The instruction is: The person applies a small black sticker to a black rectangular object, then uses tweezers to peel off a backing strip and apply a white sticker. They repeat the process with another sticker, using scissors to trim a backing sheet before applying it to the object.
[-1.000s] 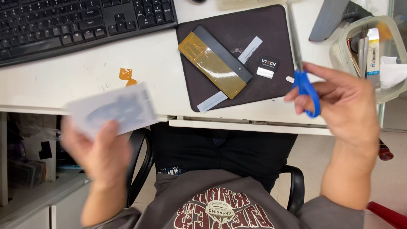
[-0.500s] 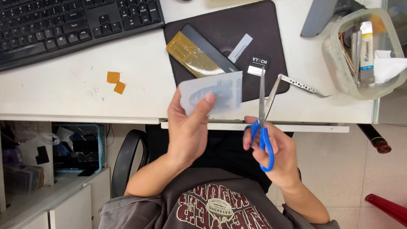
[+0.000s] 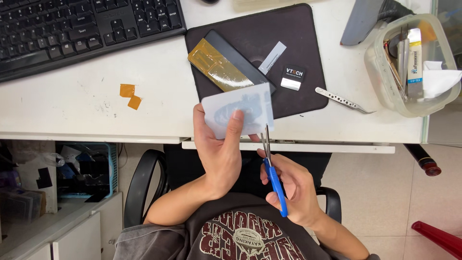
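**Packages and labels in view**

A pale, semi-transparent flat pouch (image 3: 238, 111) with a dark shape showing through is held in the left hand (image 3: 219, 149) just in front of the counter (image 3: 86, 110) edge. A small black-and-silver rectangular label (image 3: 292, 77) lies on the black mat (image 3: 288, 29), right of centre. A narrow grey strip label (image 3: 272, 58) lies diagonally just beside it. In the clear plastic container (image 3: 385, 77) at right stands an upright white and yellow tube-shaped package (image 3: 414, 58).

Blue-handled scissors (image 3: 274, 178), pale grey sheet (image 3: 238, 111)
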